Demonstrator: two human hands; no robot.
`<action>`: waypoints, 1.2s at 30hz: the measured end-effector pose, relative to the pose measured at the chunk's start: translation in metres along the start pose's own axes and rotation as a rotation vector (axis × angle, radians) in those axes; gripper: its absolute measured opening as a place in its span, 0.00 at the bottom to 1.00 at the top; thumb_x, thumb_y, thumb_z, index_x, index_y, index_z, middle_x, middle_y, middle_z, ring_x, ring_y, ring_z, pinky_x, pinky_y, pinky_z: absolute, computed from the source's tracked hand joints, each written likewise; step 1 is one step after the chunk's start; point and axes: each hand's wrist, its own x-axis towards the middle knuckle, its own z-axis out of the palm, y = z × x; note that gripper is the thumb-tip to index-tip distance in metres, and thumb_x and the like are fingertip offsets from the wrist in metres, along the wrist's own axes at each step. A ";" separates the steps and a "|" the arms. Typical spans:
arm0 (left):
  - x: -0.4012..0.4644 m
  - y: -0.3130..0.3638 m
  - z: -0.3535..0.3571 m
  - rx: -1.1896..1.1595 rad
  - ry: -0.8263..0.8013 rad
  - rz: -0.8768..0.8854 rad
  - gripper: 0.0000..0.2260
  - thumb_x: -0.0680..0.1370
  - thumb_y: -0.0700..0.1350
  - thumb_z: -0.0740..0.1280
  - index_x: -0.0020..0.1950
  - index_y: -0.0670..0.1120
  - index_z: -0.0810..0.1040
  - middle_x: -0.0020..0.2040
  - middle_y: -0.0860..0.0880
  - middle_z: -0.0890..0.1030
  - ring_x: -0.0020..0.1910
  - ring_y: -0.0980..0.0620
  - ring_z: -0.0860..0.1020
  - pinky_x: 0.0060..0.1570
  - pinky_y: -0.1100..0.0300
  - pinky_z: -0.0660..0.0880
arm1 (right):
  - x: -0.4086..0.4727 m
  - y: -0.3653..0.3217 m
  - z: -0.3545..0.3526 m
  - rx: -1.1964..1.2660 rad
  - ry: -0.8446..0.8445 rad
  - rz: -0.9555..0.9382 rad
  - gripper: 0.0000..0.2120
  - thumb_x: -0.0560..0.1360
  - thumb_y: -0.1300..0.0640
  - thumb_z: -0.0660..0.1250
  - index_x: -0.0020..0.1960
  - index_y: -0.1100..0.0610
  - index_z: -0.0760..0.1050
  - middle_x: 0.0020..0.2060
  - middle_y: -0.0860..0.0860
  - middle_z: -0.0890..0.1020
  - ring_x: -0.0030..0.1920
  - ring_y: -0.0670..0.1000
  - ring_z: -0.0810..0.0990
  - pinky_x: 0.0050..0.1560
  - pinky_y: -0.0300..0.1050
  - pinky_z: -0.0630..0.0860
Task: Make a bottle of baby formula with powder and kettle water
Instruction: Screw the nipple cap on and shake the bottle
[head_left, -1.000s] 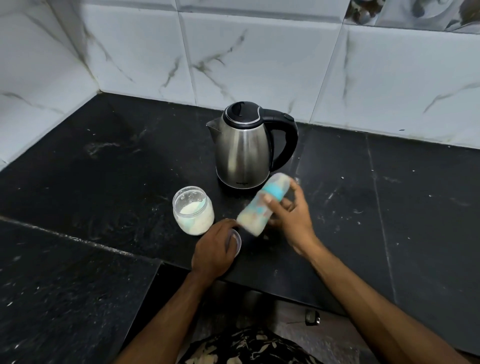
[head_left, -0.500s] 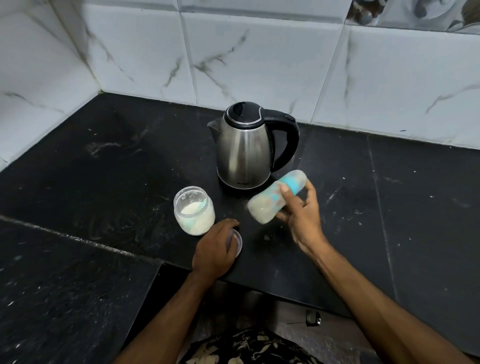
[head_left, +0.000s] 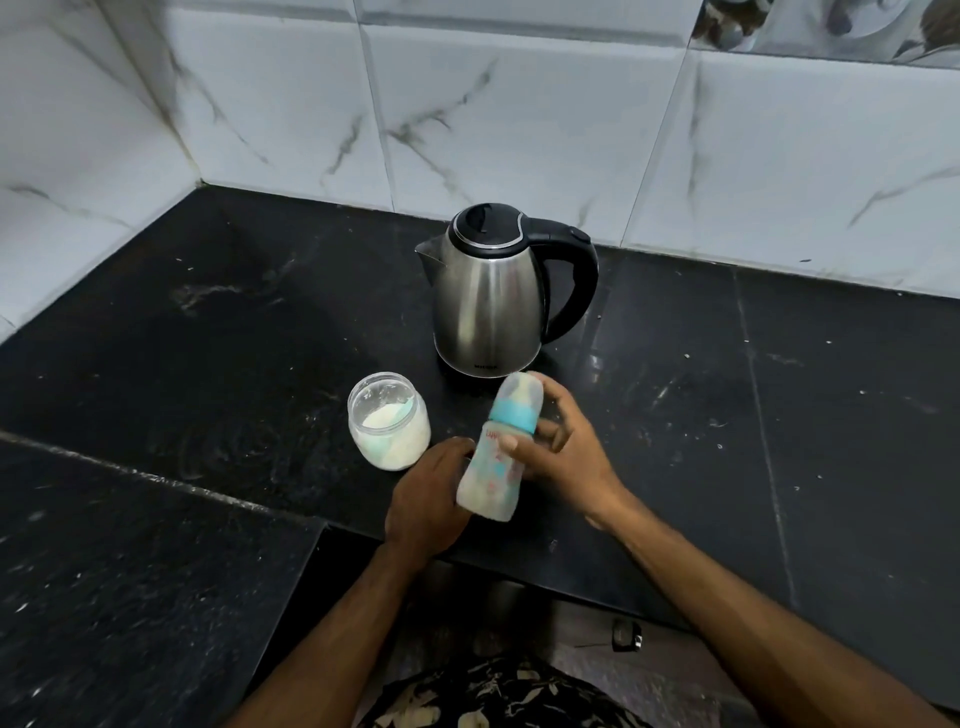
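Observation:
My right hand (head_left: 566, 457) grips a baby bottle (head_left: 493, 462) with a blue collar and clear cap, held just above the counter. The bottle is nearly upright, cap leaning away from me, and milky liquid fills its lower part. My left hand (head_left: 426, 499) lies palm down on the counter just left of the bottle, fingers curled over a small clear lid that the bottle hides. An open glass jar (head_left: 389, 421) of white powder with a blue scoop inside stands to the left. The steel kettle (head_left: 488, 306), lid closed and black handle to the right, stands behind.
The black stone counter (head_left: 208, 338) runs into a corner of white marbled wall tiles. Its front edge steps back just in front of my hands. A small dark object (head_left: 626, 635) lies on the floor below.
My right hand has swung the bottle from a steep slant, cap toward the upper right, to nearly upright and closer to my left hand. The left hand stayed in place.

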 end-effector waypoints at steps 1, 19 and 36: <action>0.000 0.000 0.000 0.000 -0.003 -0.002 0.19 0.72 0.45 0.73 0.61 0.49 0.73 0.55 0.48 0.81 0.53 0.56 0.74 0.51 0.68 0.68 | 0.001 0.000 -0.001 -0.009 0.003 -0.016 0.36 0.67 0.58 0.76 0.71 0.47 0.65 0.54 0.58 0.83 0.52 0.57 0.85 0.44 0.51 0.83; 0.001 -0.001 0.001 -0.004 0.037 -0.029 0.14 0.75 0.48 0.66 0.60 0.50 0.75 0.57 0.52 0.80 0.55 0.56 0.75 0.55 0.64 0.70 | 0.010 -0.006 -0.003 0.124 0.124 -0.038 0.34 0.72 0.61 0.73 0.73 0.50 0.62 0.54 0.57 0.83 0.52 0.56 0.85 0.47 0.56 0.83; -0.002 -0.002 0.002 0.006 -0.005 -0.058 0.15 0.76 0.48 0.62 0.61 0.47 0.77 0.58 0.49 0.81 0.58 0.53 0.76 0.59 0.66 0.68 | 0.012 -0.017 -0.007 0.246 0.217 -0.091 0.34 0.68 0.56 0.74 0.70 0.49 0.65 0.51 0.55 0.85 0.50 0.55 0.86 0.41 0.52 0.83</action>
